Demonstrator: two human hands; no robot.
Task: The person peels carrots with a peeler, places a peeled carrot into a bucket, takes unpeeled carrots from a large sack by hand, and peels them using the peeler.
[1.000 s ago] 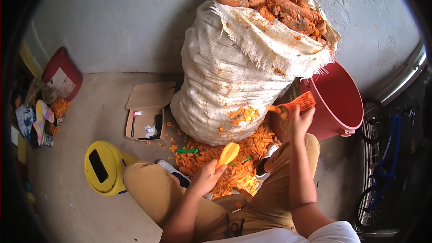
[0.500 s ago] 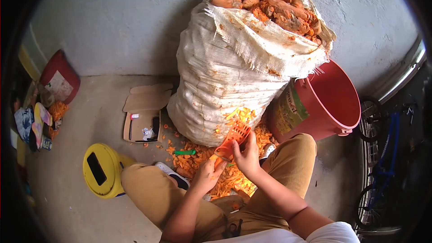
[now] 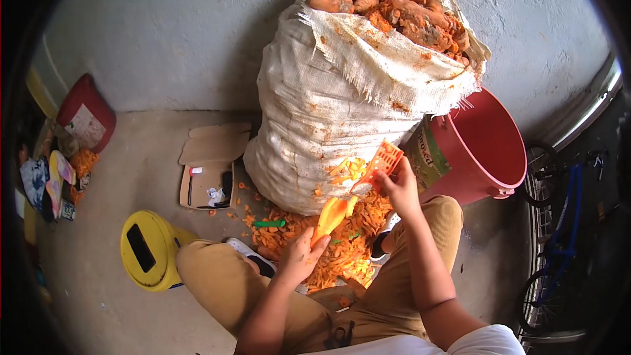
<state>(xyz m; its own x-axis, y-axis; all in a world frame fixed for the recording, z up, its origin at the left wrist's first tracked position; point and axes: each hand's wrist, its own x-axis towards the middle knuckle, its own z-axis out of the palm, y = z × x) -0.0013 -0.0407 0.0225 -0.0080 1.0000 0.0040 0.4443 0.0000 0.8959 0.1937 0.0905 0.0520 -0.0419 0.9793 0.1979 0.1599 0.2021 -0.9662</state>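
Note:
My left hand (image 3: 302,256) is closed around the lower end of a partly peeled carrot (image 3: 330,215), its bright orange side facing up. A pale strip of peel hangs at its upper end. My right hand (image 3: 401,189) grips an orange slotted hand grater (image 3: 384,159), held up and apart from the carrot, near the front of the sack. Below both hands, a heap of orange peelings (image 3: 342,266) covers the floor between my legs. A green-handled item (image 3: 269,223) lies at the left side of the heap.
A tall white woven sack (image 3: 309,112) filled with unpeeled carrots (image 3: 420,23) stands ahead. A red bucket (image 3: 490,164) is at its right. To the left are an open cardboard box (image 3: 213,148) and a yellow-lidded container (image 3: 158,268) with a phone (image 3: 140,247) on top.
My right hand has moved up and right with the grater, away from the carrot. The carrot in my left hand now shows fully, with a strip of peel at its tip.

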